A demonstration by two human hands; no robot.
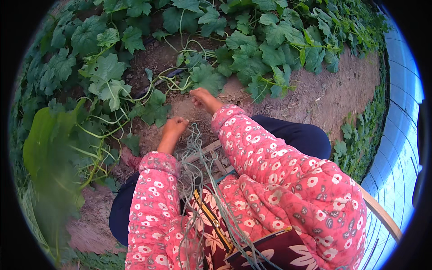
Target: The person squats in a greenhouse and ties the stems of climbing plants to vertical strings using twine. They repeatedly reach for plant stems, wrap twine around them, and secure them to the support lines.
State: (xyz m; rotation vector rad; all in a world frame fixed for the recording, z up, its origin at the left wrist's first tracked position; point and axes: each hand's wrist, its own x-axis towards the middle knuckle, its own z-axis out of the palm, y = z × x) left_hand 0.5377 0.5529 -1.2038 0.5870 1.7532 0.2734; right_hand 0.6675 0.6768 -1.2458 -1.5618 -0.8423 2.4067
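Note:
My left hand [176,126] is held low over the soil with fingers closed, beside the upper end of a bundle of thin green-grey twine [199,148] that hangs down my front. Farther forward, my right hand [202,98] has its fingers pinched just below a broad vine leaf [207,79] and the pale curling vine stems [175,83]. Whether a strand runs between the fingers of either hand is too fine to tell. A dark drip hose [165,77] lies on the soil under the stems.
Leafy vines [249,57] spread across the front and left. A large blurred leaf [50,145] hangs close at the left. Between my knees is a wooden frame [206,150]. Bare soil [314,98] runs to the right, towards clear plastic sheeting [401,101] and a curved wooden piece [381,212].

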